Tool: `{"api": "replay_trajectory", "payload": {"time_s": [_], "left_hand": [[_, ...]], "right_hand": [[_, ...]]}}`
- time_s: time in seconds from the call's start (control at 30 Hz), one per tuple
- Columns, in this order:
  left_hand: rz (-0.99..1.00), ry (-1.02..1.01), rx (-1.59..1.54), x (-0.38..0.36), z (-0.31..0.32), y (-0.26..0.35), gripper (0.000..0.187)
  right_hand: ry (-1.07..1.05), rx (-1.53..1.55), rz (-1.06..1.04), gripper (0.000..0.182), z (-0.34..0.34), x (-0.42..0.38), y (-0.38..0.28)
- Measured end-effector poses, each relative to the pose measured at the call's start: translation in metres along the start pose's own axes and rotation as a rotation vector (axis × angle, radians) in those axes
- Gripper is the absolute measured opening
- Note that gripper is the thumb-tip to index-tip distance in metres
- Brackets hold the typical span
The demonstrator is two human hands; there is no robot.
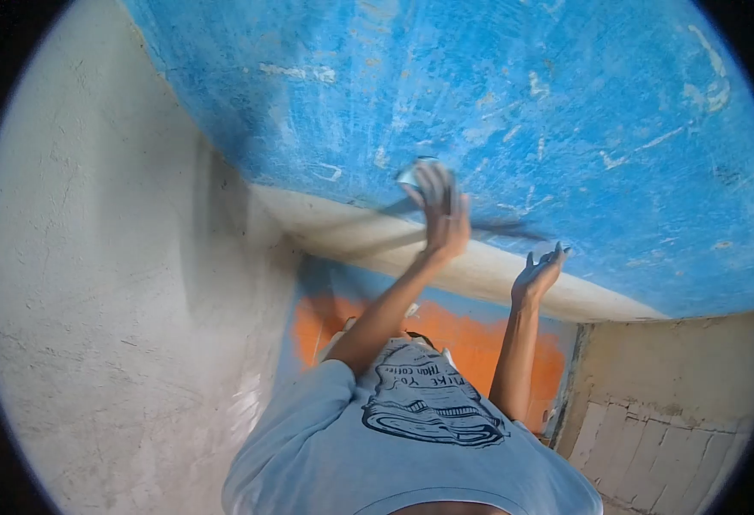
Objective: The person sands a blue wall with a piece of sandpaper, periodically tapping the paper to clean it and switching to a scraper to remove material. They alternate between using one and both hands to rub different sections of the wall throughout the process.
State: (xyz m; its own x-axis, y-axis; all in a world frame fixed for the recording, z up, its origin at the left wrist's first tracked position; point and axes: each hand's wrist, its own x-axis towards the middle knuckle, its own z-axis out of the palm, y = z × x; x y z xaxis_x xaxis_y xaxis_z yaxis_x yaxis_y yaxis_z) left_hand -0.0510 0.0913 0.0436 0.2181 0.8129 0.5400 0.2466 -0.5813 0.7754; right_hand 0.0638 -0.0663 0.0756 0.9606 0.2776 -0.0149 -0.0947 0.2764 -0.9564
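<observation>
My left hand [446,210] is against the worn blue painted surface [480,103], its fingers blurred by motion around a small pale piece [413,175] that is too smeared to identify. To the right and a little lower, my right hand [540,276] is near the bottom edge of the blue surface. Its fingers are apart and slightly bent, with nothing visible in them. A dark blurred streak [510,229] lies between my two hands; I cannot tell if it is a shadow or an object.
A cream band [343,221] runs along the edge of the blue surface. A pale rough wall [94,257] stands at the left. Beyond my light shirt is an orange area [454,332] with blue borders. A beige wall [677,365] is at the lower right.
</observation>
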Motion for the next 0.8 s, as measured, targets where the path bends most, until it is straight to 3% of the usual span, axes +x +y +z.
{"api": "replay_trajectory", "payload": {"time_s": [0.1, 0.17, 0.27, 0.33, 0.43, 0.53, 0.6, 0.63, 0.73, 0.8], "left_hand": [[-0.112, 0.344, 0.144, 0.047, -0.04, -0.069, 0.08], [-0.346, 0.517, -0.256, 0.093, -0.095, -0.065, 0.08], [-0.094, 0.58, 0.06, 0.09, -0.051, -0.029, 0.082], [-0.189, 0.413, -0.19, 0.044, 0.002, 0.053, 0.079], [-0.133, 0.069, -0.169, -0.037, 0.065, 0.069, 0.076], [-0.119, 0.13, -0.129, -0.019, 0.051, -0.024, 0.072], [-0.225, 0.302, -0.266, 0.044, -0.018, -0.173, 0.069], [-0.318, 0.614, -0.826, 0.085, -0.068, -0.068, 0.064], [-0.071, 0.566, 0.397, 0.08, -0.028, -0.084, 0.065], [-0.117, 0.423, -0.035, 0.025, 0.035, 0.031, 0.068]], "right_hand": [[-0.008, -0.021, -0.083, 0.086, -0.004, -0.003, -0.044], [0.0, 0.069, -0.013, 0.086, -0.018, -0.002, -0.046], [0.025, 0.099, 0.053, 0.08, -0.027, -0.002, -0.038], [0.043, 0.105, 0.074, 0.076, -0.038, 0.006, -0.025], [0.062, 0.177, 0.108, 0.077, -0.064, 0.032, -0.016], [0.025, 0.194, 0.037, 0.079, -0.08, 0.04, -0.035], [0.01, 0.135, 0.005, 0.08, -0.085, 0.04, -0.043], [0.023, 0.142, 0.009, 0.08, -0.087, 0.041, -0.042], [-0.049, 0.184, 0.073, 0.079, -0.078, 0.042, -0.034], [-0.112, 0.202, 0.109, 0.078, -0.064, 0.039, -0.036]]}}
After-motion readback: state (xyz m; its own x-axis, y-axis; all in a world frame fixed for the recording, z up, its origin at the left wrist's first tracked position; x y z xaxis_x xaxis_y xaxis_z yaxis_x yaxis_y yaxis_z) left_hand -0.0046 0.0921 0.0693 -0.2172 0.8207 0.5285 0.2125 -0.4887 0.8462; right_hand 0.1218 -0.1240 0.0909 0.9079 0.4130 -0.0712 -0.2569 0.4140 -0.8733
